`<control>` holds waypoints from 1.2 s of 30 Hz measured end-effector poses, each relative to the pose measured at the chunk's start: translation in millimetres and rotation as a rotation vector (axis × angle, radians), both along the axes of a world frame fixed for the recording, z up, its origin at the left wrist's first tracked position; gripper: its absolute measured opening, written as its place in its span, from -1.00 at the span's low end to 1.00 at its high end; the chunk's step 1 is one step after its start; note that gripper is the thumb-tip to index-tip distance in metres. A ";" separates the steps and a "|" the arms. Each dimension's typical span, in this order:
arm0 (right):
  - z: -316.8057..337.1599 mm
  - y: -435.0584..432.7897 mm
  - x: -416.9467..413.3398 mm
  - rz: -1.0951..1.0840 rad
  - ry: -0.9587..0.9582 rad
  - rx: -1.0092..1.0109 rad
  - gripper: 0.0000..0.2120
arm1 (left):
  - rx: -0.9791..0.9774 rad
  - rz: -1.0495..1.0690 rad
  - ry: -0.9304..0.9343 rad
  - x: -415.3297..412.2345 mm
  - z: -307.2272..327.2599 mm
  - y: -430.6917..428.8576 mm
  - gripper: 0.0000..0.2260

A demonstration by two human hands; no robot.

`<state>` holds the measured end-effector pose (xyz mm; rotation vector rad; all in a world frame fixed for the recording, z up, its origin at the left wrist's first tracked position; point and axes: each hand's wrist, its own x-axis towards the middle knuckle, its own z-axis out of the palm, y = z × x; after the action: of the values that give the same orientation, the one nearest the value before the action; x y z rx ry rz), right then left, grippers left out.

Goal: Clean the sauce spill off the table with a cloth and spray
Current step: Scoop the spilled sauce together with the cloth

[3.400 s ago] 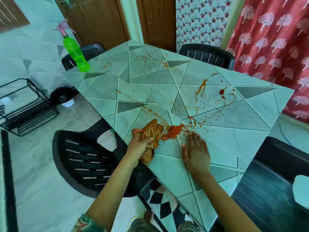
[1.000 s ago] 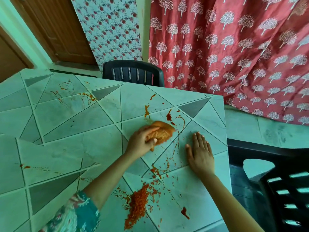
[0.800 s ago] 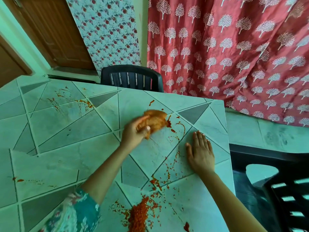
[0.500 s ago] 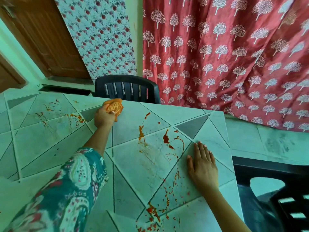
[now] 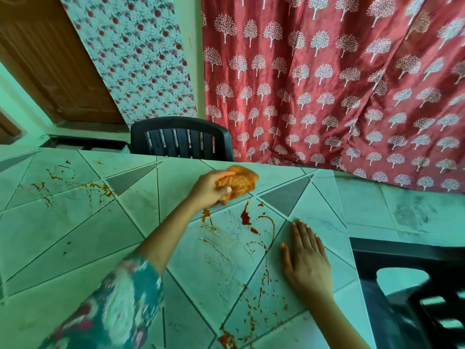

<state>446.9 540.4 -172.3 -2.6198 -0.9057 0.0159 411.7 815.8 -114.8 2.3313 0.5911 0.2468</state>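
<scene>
The cloth (image 5: 237, 181) is being gripped, wadded, in the left hand (image 5: 207, 188) by the table's (image 5: 75, 235) far edge, just beyond the sauce (image 5: 245, 217) streaks. The right hand (image 5: 305, 258) is being laid flat, fingers straight, near the right edge. Soft, limp stuff, likely best being held bunched.

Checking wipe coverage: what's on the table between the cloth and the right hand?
Head view: sauce blots and a curved streak on the table, between cloth and right hand.

Open tabletop (image 5: 75, 243) stretches wide to the left of the left hand (image 5: 207, 190), which grips the bunched cloth (image 5: 240, 182) near the far edge. The right hand (image 5: 307, 263) lies flat by the right edge, barring that side. A black chair (image 5: 181, 137) stands just beyond the far edge.
</scene>
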 end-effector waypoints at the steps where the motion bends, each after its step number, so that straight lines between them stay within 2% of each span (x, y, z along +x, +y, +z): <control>1: 0.5 0.0 0.3 -0.001 0.004 0.000 -0.24 | -0.015 -0.048 -0.024 -22.2 -3.4 -17.1 -0.57; 4: 2.4 0.0 -0.4 0.003 0.020 -0.002 -0.22 | -0.110 -0.187 -0.086 -98.2 -11.3 -64.8 -0.55; 6: 4.8 -1.2 -1.4 0.013 0.041 -0.001 -0.20 | -0.157 -0.195 -0.141 -128.8 -7.6 -83.7 -0.57; 8: 9.5 -4.1 -1.8 0.028 0.074 0.007 -0.18 | -0.134 -0.127 -0.211 -136.6 -1.2 -83.5 -0.61; 10: 13.6 -8.0 -1.2 0.042 0.133 0.031 -0.22 | -0.027 0.007 -0.232 -127.3 -0.5 -66.8 -0.63; 13: 23.9 -19.6 -11.0 0.055 0.203 0.052 -0.28 | 0.062 0.231 -0.155 -118.2 -10.3 -40.5 -0.62; 15: 26.4 -28.5 -19.4 0.052 0.187 0.057 -0.29 | 0.077 0.262 -0.113 -122.6 -17.7 -42.7 -0.61; 17: 25.5 -41.6 -25.8 0.053 0.154 0.055 -0.26 | 0.094 0.176 -0.119 -136.8 -21.8 -66.8 -0.61; 22: 16.8 -68.5 -23.2 -0.008 0.100 0.043 -0.16 | 0.013 -0.195 -0.077 -160.1 -10.4 -141.0 -0.58; 24: 14.3 -74.9 -21.6 -0.034 0.097 0.037 -0.17 | 0.024 -0.240 -0.086 -139.8 -1.4 -147.6 -0.58; 26: 11.2 -78.3 -21.1 -0.043 0.089 0.039 -0.19 | 0.024 -0.182 -0.117 -102.5 11.8 -143.8 -0.59; 30: 8.3 -76.8 -20.6 -0.055 0.085 0.071 -0.24 | 0.013 0.049 -0.133 -8.5 28.1 -96.1 -0.61; 36: 3.9 -75.6 -17.5 -0.063 0.088 0.122 -0.26 | -0.101 0.370 -0.048 89.2 10.0 -16.8 -0.57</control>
<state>429.3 464.8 -168.3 -2.5123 -0.7688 0.0572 501.0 799.0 -104.9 2.1006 0.9869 0.4307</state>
